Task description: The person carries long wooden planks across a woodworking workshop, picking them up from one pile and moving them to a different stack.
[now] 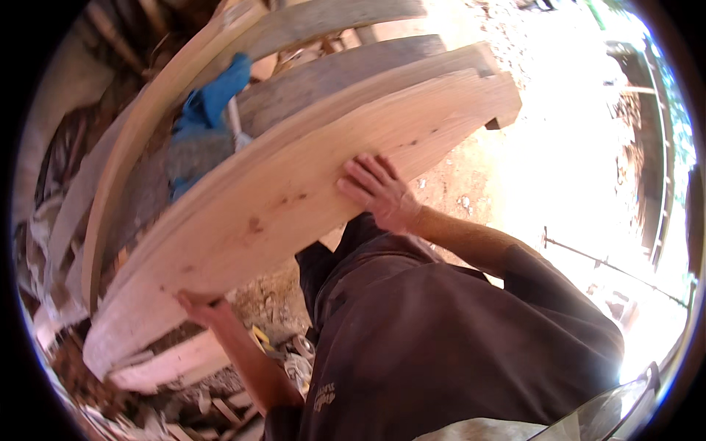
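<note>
A large pale wooden board (279, 184), with a curved outline and a few dark knots, stretches from the lower left to the upper right. A notch is cut at its far right end. My right hand (379, 192) rests on the board's face with its fingers stretched out flat. Lower down, my left hand (202, 307) grips the board's near edge, and part of its fingers is hidden there. Just behind the board lies another thick pale timber (419, 71), its edge running alongside.
Beyond the board are a blue cloth (213, 99), a curved wooden beam (118, 191) and grey planks (338, 77). Wood offcuts (224, 408) litter the ground at the lower left, near a tool with a yellow part (260, 336). Strong sunlight washes out the ground at right.
</note>
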The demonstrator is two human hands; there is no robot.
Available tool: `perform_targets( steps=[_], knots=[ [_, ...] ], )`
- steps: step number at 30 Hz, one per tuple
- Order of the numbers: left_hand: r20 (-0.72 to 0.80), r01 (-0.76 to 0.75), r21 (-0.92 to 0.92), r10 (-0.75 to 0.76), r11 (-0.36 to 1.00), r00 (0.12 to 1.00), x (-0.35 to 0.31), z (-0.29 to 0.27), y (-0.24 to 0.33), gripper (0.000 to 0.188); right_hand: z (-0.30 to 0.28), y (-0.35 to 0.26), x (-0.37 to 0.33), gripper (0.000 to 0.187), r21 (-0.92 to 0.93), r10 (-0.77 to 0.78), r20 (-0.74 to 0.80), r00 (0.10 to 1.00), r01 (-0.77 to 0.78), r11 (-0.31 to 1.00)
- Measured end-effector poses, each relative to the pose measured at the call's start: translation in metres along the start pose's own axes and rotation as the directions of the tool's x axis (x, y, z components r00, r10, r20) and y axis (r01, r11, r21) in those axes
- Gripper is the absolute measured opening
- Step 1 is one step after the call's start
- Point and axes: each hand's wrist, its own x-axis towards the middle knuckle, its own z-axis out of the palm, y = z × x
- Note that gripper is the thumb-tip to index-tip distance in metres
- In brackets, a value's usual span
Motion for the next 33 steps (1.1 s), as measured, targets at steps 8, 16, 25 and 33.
perform_targets(
  steps=[8, 16, 25, 33],
  knots=[
    [-0.062, 0.210, 0.018, -0.209, 0.978, 0.976, -0.029, -0.007, 0.037, 0.058, -0.045, 0.017, 0.002, 0.068, -0.018, -0.285, -0.152, 0.946, 0.286, 0.958],
    [-0.031, 0.175, -0.012, -0.175, 0.984, 0.984, -0.038, 0.047, 0.126, 0.051, -0.103, 0.051, 0.097, 0.066, 0.146, -0.242, 0.141, 0.960, 0.221, 0.964],
    [0.550, -0.719, 0.690, 0.583, 0.086, 0.598, 0.007, 0.099, 0.013, 0.120, -0.137, 0.129, 0.230, 0.074, 0.327, -0.095, 0.375, 0.922, -0.035, 0.945],
    [0.486, -0.542, 0.840, 0.395, 0.038, 0.780, -0.050, 0.134, -0.041, 0.130, -0.139, 0.143, 0.275, 0.061, 0.214, -0.031, 0.425, 0.905, -0.067, 0.975]
  ],
)
